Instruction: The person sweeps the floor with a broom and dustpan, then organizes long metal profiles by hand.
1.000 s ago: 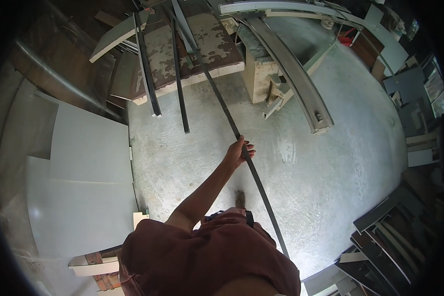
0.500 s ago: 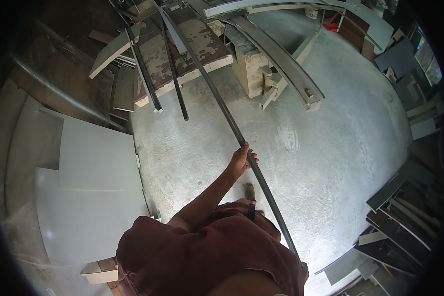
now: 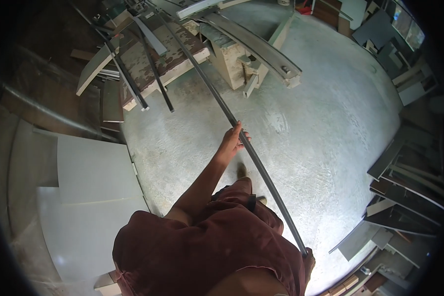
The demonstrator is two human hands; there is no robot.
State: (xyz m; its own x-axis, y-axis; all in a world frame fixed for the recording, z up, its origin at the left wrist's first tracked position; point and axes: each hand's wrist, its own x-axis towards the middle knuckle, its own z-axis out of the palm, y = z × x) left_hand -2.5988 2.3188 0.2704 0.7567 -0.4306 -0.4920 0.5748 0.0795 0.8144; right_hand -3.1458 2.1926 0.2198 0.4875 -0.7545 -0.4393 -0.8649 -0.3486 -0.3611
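A long, thin dark metal bar (image 3: pixel 269 183) slants across the head view, from the worktable at the top down to my right side. My left hand (image 3: pixel 233 138) is closed around its middle, thumb lying along the bar and fingertips showing on the far side. At the near end, low by my hip, my right hand (image 3: pixel 309 264) grips the bar; my body and sleeve hide part of that hand. The bar's far end reaches over the worktable (image 3: pixel 180 37), where it is hard to make out among other pieces.
More dark bars (image 3: pixel 155 74) jut from the worktable edge. A saw-like machine with a long rail (image 3: pixel 261 47) stands right of it. White panels (image 3: pixel 98 172) lean at left. Stacked boards and offcuts (image 3: pixel 404 187) line the right side. Concrete floor (image 3: pixel 325 123) lies between.
The view has shifted, with the table and machine now further up and left. My right hand has come into view at the bar's near end. My left hand keeps its hold.
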